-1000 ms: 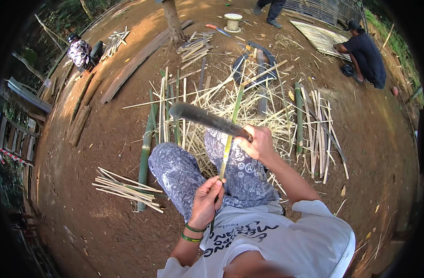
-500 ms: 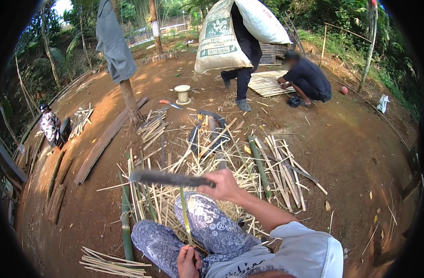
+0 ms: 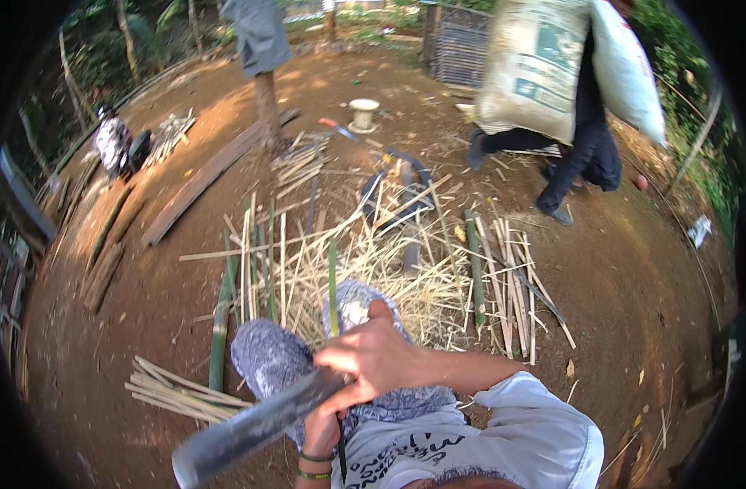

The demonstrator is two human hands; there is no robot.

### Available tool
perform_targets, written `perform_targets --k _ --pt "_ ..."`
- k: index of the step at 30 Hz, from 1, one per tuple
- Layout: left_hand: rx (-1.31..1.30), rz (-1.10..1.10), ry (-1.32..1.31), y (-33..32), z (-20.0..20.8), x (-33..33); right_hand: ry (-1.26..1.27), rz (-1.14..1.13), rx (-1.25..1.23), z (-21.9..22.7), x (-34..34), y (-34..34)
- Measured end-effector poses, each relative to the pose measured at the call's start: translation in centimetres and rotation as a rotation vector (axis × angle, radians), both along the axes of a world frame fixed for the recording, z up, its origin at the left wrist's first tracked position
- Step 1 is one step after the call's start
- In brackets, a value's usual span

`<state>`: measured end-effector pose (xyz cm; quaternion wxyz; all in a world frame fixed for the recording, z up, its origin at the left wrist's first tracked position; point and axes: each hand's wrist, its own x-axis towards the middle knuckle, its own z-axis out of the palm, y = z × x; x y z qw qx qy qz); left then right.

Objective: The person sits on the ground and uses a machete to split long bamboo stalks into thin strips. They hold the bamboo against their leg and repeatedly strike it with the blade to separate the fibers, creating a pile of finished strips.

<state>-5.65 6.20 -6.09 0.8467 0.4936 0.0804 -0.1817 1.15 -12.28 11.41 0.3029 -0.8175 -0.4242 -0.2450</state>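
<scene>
My right hand [image 3: 371, 352] grips a machete close to the bottom of its broad dark blade [image 3: 255, 424], which slants down toward the lower left over my lap. Below it, my left hand [image 3: 320, 432] is partly covered by the blade and the right hand; green bands circle its wrist. Its fingers close on a narrow green bamboo strip [image 3: 333, 285] that stands up past my right hand, between my knees. The strip's lower end shows against my shirt. Where the blade meets the strip is hidden.
Bamboo shavings [image 3: 389, 277] cover the ground before my knees. Green bamboo poles [image 3: 476, 269] and split slats [image 3: 510, 285] lie around, with a strip bundle [image 3: 181, 391] at left. Beyond are a knife [image 3: 339, 129], a spool [image 3: 363, 116] and a person carrying sacks [image 3: 532, 73]; others crouch farther off.
My right hand has brought the machete down and toward me, its blade now tilted to the lower left over my left hand. The person with the sacks has walked to the right.
</scene>
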Motion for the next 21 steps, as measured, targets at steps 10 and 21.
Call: perform_targets --k 10,21 --pt "0.05 0.072 -0.021 -2.6 7.3 0.3 0.751 -0.351 0.667 -6.6 3.9 -4.5" --pt "0.363 0.001 -0.155 -4.1 5.5 0.7 1.055 -0.422 0.875 -7.6 5.0 -3.8"
